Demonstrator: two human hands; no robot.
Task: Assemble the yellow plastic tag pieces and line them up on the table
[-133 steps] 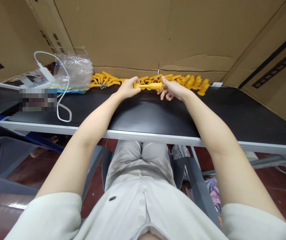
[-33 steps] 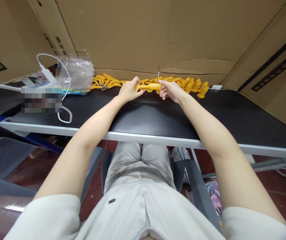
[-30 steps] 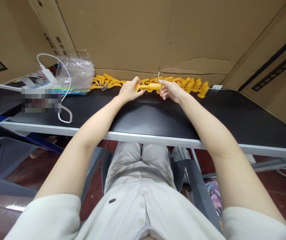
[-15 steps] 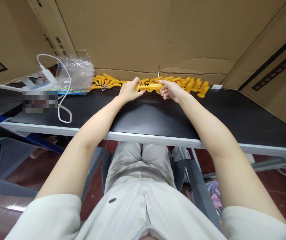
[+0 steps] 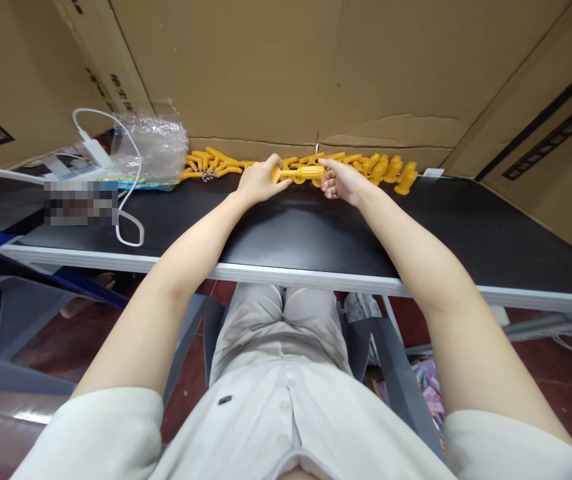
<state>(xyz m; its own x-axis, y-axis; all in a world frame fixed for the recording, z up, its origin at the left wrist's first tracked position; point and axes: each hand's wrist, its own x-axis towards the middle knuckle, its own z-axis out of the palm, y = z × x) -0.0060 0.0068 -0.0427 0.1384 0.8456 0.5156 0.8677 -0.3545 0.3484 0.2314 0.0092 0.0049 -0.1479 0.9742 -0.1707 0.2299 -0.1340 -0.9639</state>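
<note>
clear plastic bag [image 5: 161, 143], white cable [image 5: 141, 159]

Left end of the yellow plastic piece with ridged cylindrical body [image 5: 310, 173] is covered by the bare left hand [image 5: 260, 181]. Its right end is overlapped by the bare right hand [image 5: 344, 181]; grip there cannot be made out. The row of yellow plastic pieces [image 5: 393, 169] is partly masked. Silvery metal links [image 5: 209, 176] are too small to be counted. Pixelated patch [image 5: 80, 203]: contents unreadable.

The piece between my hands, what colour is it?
The piece is yellow-orange, seen best in the head view.
</note>
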